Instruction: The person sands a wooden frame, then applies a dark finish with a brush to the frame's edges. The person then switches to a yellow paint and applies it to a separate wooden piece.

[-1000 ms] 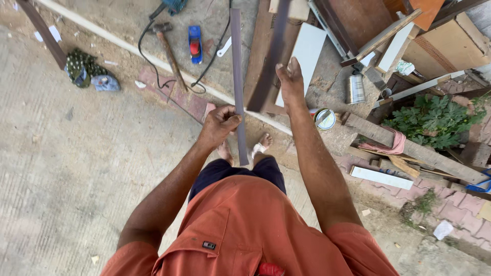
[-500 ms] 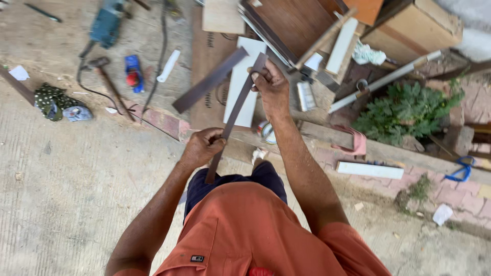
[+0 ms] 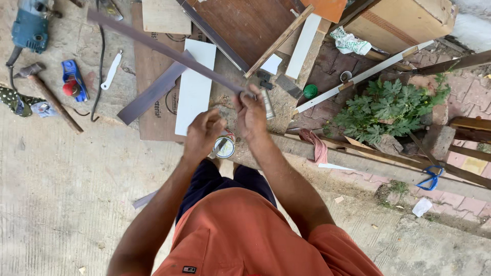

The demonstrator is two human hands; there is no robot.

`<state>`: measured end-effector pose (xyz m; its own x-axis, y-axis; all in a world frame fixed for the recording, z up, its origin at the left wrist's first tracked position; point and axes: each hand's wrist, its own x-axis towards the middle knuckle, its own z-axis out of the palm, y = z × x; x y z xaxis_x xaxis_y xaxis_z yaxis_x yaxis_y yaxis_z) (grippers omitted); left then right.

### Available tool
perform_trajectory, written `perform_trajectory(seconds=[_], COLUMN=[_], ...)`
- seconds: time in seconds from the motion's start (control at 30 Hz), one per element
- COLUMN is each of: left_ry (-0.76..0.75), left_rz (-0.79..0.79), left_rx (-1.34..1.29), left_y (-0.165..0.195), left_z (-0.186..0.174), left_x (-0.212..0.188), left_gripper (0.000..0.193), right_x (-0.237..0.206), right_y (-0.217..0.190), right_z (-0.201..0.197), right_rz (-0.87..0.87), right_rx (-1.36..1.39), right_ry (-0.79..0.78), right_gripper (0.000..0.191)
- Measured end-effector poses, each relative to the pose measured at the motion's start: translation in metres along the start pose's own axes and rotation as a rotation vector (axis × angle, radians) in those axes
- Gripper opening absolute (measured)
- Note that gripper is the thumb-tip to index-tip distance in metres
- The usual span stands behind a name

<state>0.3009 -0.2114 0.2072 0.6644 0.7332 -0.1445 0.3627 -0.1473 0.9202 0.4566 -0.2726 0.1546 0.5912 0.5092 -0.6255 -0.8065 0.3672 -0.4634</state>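
The right hand (image 3: 251, 110) has its fingers (image 3: 244, 96) clamped on the near end of a long, thin, dark purple-grey strip (image 3: 163, 48), which runs from the grip up and away to the left across the view, raised above the ground. The left hand (image 3: 203, 132) sits just beside the right, fingers curled loosely together; whether they press on anything cannot be told, and they do not clearly touch the strip.

Directly below the two hands stands a small open round tin (image 3: 224, 147) with a shiny rim, on the concrete floor (image 3: 61, 204). A second, shorter dark strip (image 3: 153, 92) lies flat on a brown board (image 3: 153, 66), crossing the edge of a white rectangular panel (image 3: 195, 87).

Farther left lie a wooden-handled hammer (image 3: 48, 94), a small blue-and-red object (image 3: 73, 82) and a blue power tool (image 3: 29, 28) with a black cable. To the right are a green leafy plant (image 3: 388, 110), a crumpled pink rag (image 3: 317, 144) on a long timber beam, and blue-handled scissors (image 3: 428, 179).
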Motion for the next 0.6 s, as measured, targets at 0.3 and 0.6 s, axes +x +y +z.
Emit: perform_trajectory(seconds=[0.3, 0.6], left_ry=[0.105, -0.301], left_rz=[0.009, -0.179], left_rx=[-0.223, 0.063], left_y=[-0.051, -0.069], left_z=[0.074, 0.077], left_x=[0.082, 0.172], left_gripper=[0.019, 0.028], right_x=[0.035, 0.111], right_y=[0.016, -0.06], right_z=[-0.067, -0.047], right_rz=[0.046, -0.324], right_rx=[-0.026, -0.963], right_ry=[-0.029, 0.136], right_gripper=[0.035, 0.045])
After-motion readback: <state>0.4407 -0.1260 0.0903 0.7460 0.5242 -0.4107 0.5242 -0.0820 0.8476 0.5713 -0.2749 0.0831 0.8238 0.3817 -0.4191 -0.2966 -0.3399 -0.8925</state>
